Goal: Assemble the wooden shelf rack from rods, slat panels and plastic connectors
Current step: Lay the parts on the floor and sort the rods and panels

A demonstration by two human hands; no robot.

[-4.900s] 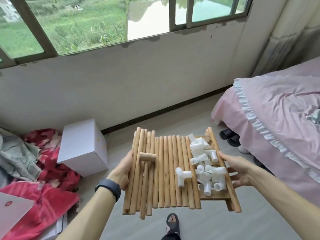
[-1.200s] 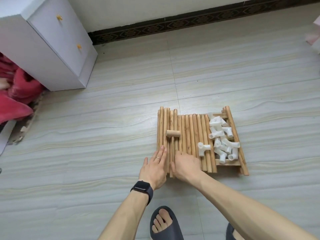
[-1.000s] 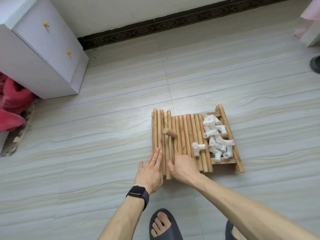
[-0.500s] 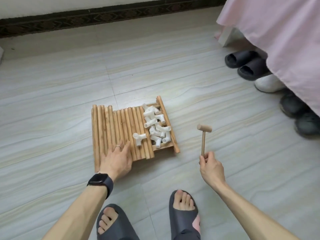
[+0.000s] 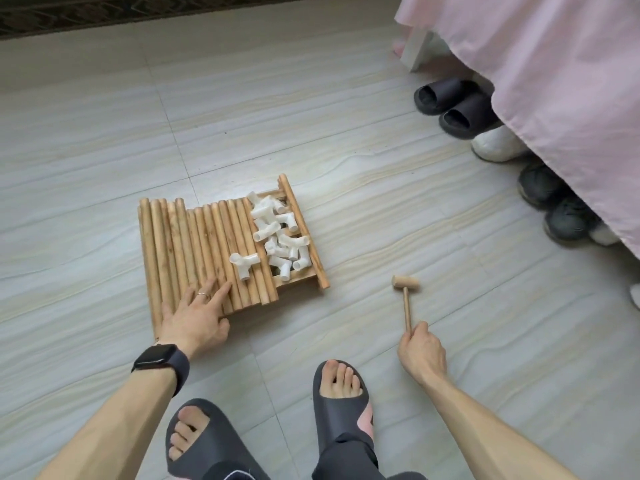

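- Wooden rods (image 5: 194, 251): a row of pale round sticks lying side by side on the floor, parallel, covering most of the panel beneath; the left hand (image 5: 197, 317) rests flat on their near ends.
- Slat panel (image 5: 305, 233): flat under the rods, only its right rail and near crossbar showing.
- Plastic connectors (image 5: 280, 237): white tube joints heaped on the panel's right part.
- One connector (image 5: 244, 265) lies apart on the rods.
- Wooden mallet (image 5: 406, 299): right of the panel, well apart from it, head pointing away, handle end gripped by the right hand (image 5: 420, 351).

The rods (image 5: 187, 251) under the left fingers (image 5: 221, 289) were pale tan, the connectors (image 5: 277, 237) beyond them white. The mallet (image 5: 406, 296) in the right fingers (image 5: 418, 331) was light wood. The grey floor (image 5: 381, 168) bore beige streaks; the bedspread (image 5: 554, 81) was pink.
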